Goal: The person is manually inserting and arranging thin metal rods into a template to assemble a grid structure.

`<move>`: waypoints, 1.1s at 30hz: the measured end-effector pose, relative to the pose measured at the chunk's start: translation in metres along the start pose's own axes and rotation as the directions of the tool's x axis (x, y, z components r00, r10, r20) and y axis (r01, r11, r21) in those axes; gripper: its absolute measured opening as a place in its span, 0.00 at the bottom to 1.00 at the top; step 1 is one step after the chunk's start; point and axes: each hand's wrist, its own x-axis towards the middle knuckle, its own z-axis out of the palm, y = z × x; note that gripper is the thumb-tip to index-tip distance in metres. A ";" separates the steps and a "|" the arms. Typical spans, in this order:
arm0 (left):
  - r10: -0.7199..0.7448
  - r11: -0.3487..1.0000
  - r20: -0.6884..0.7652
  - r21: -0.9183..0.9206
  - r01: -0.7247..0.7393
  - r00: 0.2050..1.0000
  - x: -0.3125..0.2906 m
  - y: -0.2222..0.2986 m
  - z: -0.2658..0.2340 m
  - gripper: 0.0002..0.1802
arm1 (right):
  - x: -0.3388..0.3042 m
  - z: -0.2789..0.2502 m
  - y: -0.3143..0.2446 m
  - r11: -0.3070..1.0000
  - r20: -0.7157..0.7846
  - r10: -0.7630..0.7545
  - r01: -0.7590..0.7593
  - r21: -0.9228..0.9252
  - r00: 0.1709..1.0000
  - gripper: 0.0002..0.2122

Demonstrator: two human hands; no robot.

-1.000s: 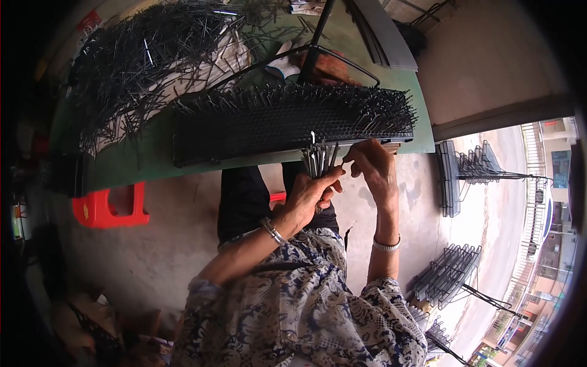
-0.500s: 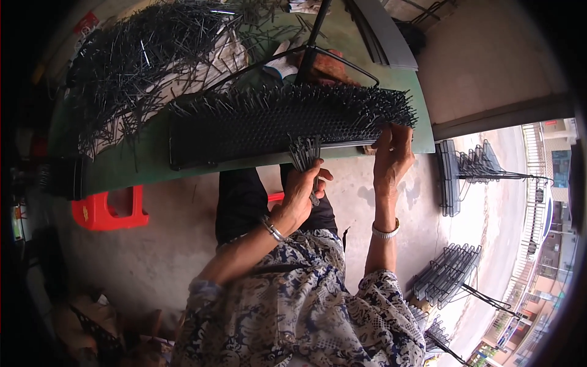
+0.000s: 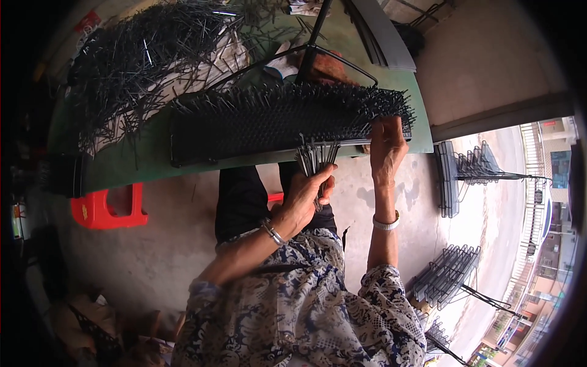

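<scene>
A bundle of thin dark metal rods (image 3: 318, 158) stands up out of my left hand (image 3: 306, 196), whose fingers are closed around its lower part. Just beyond lies a long black perforated panel (image 3: 238, 136) at the table's near edge. Many thin rods (image 3: 367, 103) bristle upright from its far side and right end. My right hand (image 3: 388, 147) is at the panel's right end, fingers pinched together among the rods there. What lies between those fingertips is hidden.
A large heap of loose rods (image 3: 140, 67) on pale cloth covers the left of the green table (image 3: 116, 171). A black metal stand (image 3: 312, 49) rises behind the panel, beside a glove (image 3: 280, 64). A red stool (image 3: 110, 211) is below left; wire racks (image 3: 449, 275) stand at right.
My left hand has shifted slightly right, and the rods in it are more fanned out. My right hand has moved a little left and farther over the panel's end.
</scene>
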 end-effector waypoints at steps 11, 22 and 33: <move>0.034 0.999 0.005 -0.014 -0.034 0.999 -0.005 -0.001 -0.001 0.13 | -0.007 0.008 0.002 0.829 0.093 -0.156 0.182 -0.529 0.983 0.03; 0.014 0.999 -0.023 0.030 -0.014 1.000 -0.009 0.002 0.007 0.13 | -0.047 -0.019 -0.019 0.876 0.569 0.243 -0.430 0.219 0.786 0.06; -0.025 0.996 0.000 0.091 0.025 1.000 -0.005 0.005 0.009 0.13 | -0.045 -0.025 -0.028 0.823 0.552 0.322 -0.515 0.238 0.769 0.05</move>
